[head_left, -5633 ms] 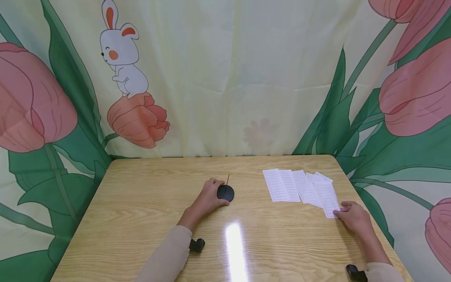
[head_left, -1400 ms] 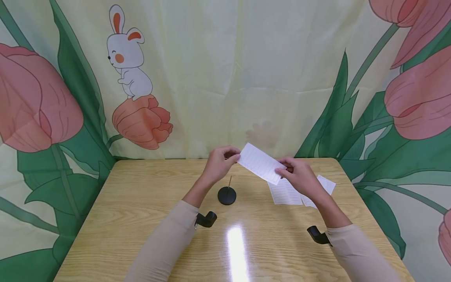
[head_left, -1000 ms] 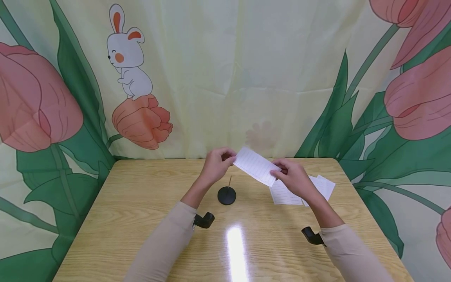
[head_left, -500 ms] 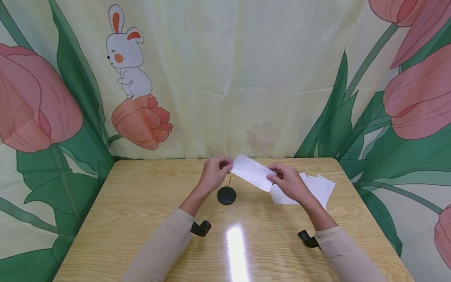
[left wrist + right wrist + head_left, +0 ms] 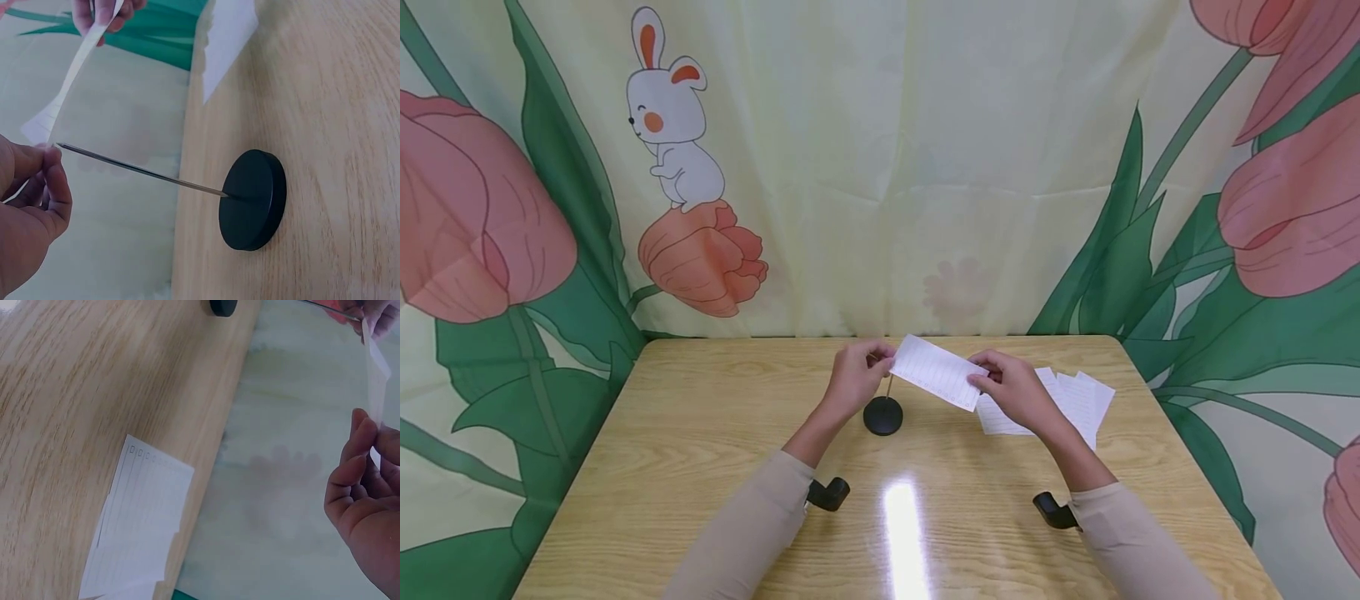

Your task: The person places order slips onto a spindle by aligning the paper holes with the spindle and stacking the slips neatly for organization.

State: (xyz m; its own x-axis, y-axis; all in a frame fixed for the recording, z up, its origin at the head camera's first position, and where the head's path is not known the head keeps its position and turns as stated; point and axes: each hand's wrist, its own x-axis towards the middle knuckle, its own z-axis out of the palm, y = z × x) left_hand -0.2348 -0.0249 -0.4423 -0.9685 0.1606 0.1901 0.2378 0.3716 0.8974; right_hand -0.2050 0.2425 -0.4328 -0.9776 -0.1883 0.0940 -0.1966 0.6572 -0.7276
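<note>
A pale yellow fabric curtain (image 5: 850, 167) printed with pink tulips and a white rabbit fills the upper frame before me. Below it, a light wood-grain counter (image 5: 700, 517) spans the lower frame. Two beige sleeves (image 5: 737, 533) reach in from the bottom edge. Near the centre, the left hand (image 5: 853, 375) pinches one end of a white, printed paper slip, and the right hand (image 5: 1013, 385) pinches the other. Right of centre, several white printed paper sheets (image 5: 1077, 404) lie overlapping on the counter. The white, printed paper slip (image 5: 936, 372) hangs raised at mid-frame, slanting down rightward. Just below the left hand sits a round black base (image 5: 883, 417); from it rises a thin metal spike (image 5: 144, 170), its tip right by the left fingertips; whether they touch, I can't tell.
</note>
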